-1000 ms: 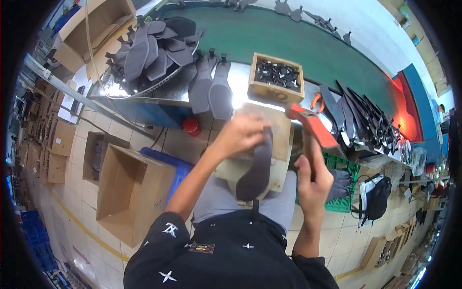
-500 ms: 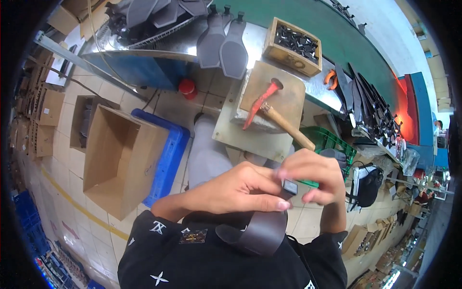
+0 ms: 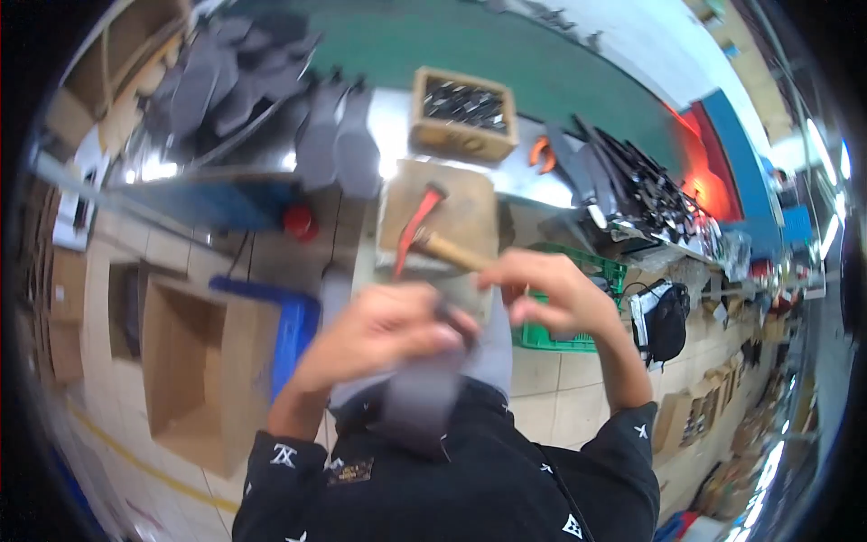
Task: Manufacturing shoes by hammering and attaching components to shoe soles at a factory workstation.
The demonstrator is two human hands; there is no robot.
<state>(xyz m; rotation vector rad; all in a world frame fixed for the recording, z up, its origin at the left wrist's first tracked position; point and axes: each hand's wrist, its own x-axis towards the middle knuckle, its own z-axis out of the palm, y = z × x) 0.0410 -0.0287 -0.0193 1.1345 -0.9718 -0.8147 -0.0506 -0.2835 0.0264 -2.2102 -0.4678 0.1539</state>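
Observation:
My left hand [image 3: 384,330] is closed on a dark, flat, curved strap-like piece [image 3: 420,397] that hangs down against my black shirt. A small dark end of it pokes out by the fingertips, smeared by motion. My right hand [image 3: 555,289] is held apart from it, fingers spread. Its fingertips are at the end of the wooden handle of a hammer [image 3: 442,248]; whether they touch it I cannot tell. The hammer's long red head rests on a worn block [image 3: 470,194] before me.
Beyond the block, a wooden box [image 3: 461,144] holds small black pieces. Grey flat pieces [image 3: 357,149] overhang the bench edge, near orange-handled pliers [image 3: 542,154] and a row of dark strips [image 3: 623,172]. A carton [image 3: 181,361] and blue crate stand left, a green crate [image 3: 560,339] right.
My hands have drawn apart: the left keeps the strap-like piece, the right has left it and reached to the hammer's handle end. The whole view has shifted and blurred.

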